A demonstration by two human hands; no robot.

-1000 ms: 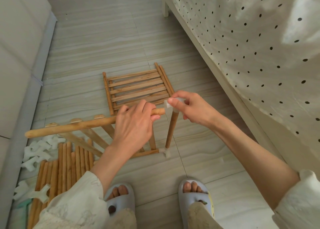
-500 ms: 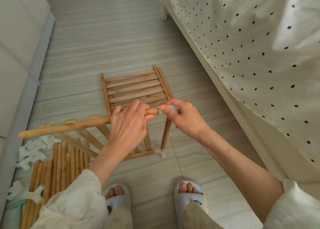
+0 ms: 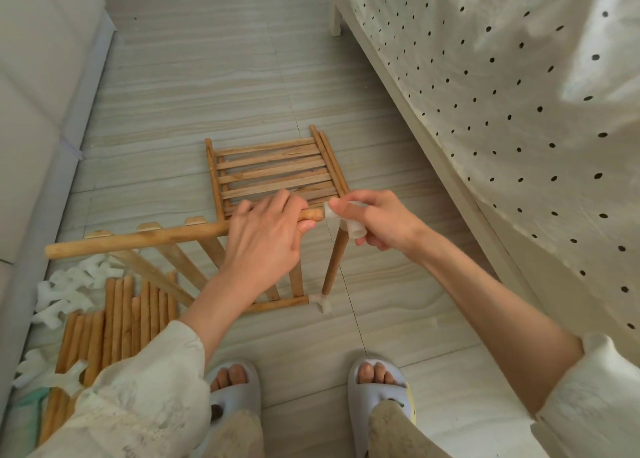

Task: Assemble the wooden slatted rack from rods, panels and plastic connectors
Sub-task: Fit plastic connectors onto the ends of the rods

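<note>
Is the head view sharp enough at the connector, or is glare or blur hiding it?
Head view: soft, even daylight, no glare; the white connector in the right hand looks pale and slightly soft, the left hand is sharp, and wide-angle bending shows at the bed edge.

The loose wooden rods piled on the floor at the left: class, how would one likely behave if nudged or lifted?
The loose wooden rods look round and smooth, so a nudged one would probably roll across the tiled floor. They look straight and solid, so likely stiff. Being slim, one is probably light.
</note>
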